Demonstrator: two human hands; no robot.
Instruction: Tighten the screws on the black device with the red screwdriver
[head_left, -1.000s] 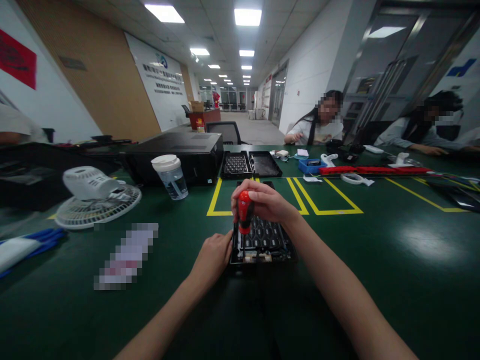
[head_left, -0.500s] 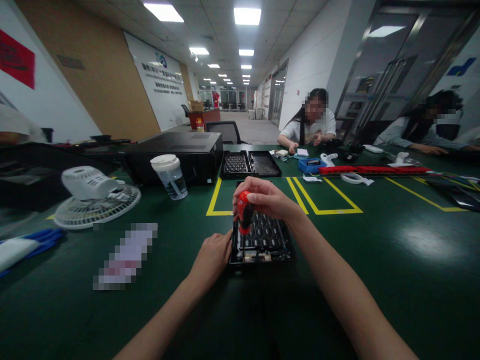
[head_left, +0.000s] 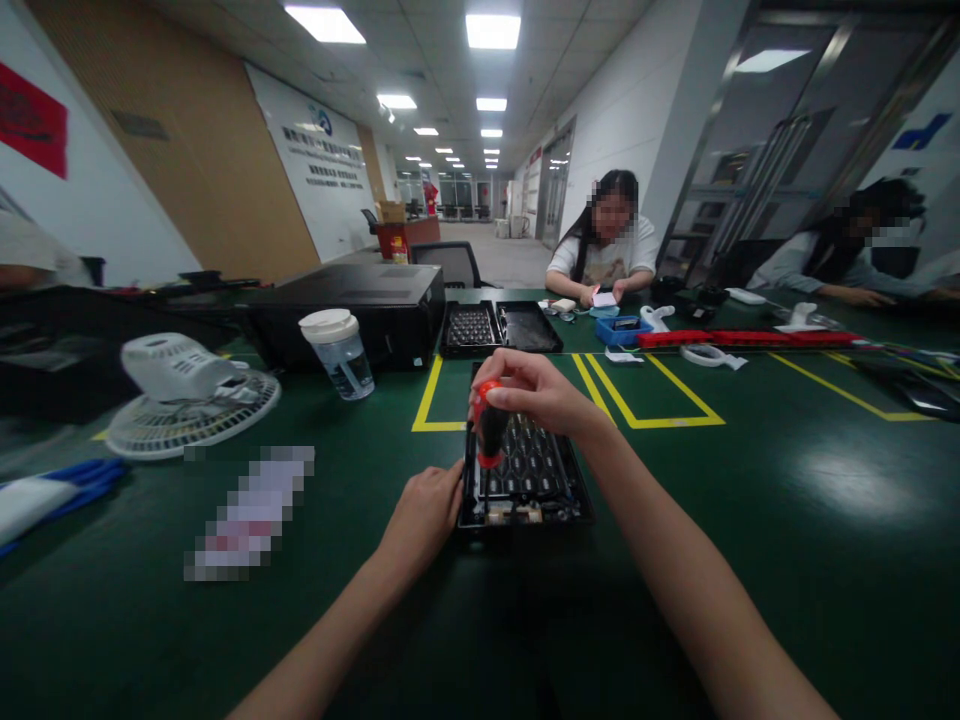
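Note:
A black open device case (head_left: pixel 529 485) with a honeycomb-patterned inside lies on the green table in front of me. My right hand (head_left: pixel 536 392) is closed round the top of a red and black screwdriver (head_left: pixel 490 430) that stands upright at the case's left edge, tip down. My left hand (head_left: pixel 424 512) is curled with its fingers pressed against the case's left side; nothing shows inside them.
Yellow floor-tape outlines (head_left: pixel 645 400) mark the green table (head_left: pixel 750 520). Behind stand a black tray pair (head_left: pixel 499 328), a black computer case (head_left: pixel 360 310), a lidded plastic cup (head_left: pixel 339 352) and a white fan (head_left: pixel 187 395) lying flat. Two people sit across the table at the right.
My right hand has turned the screwdriver handle, so more black grip and less red cap shows. The person across the table has sat upright and brought both hands together.

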